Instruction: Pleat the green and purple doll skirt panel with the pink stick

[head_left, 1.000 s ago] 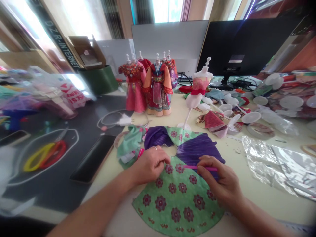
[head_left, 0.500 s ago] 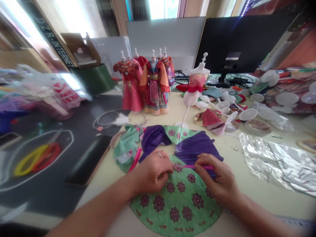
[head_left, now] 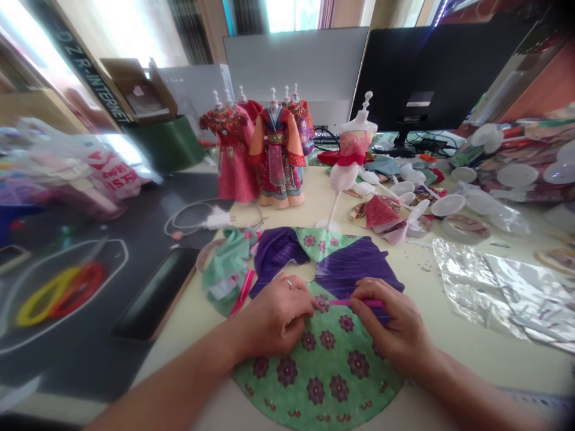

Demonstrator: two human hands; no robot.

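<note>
A round green cloth piece printed with dark pink flowers lies flat in front of me, joined to purple cloth around a hole in the middle. My right hand grips a slim pink stick, its thin end pointing left at a flower. Facing it, my left hand, with a ring on one finger, rests on the green cloth. Its fingers are curled and pressed together beside that same flower; whatever they may pinch is hidden.
Behind the cloth stands a small dress form, with dressed doll forms to its left. A phone and scissors lie on the left. Clear plastic bags and fabric scraps are at right.
The whole view has shifted slightly to the left. Both hands and the pink stick keep nearly the same position on the cloth.
</note>
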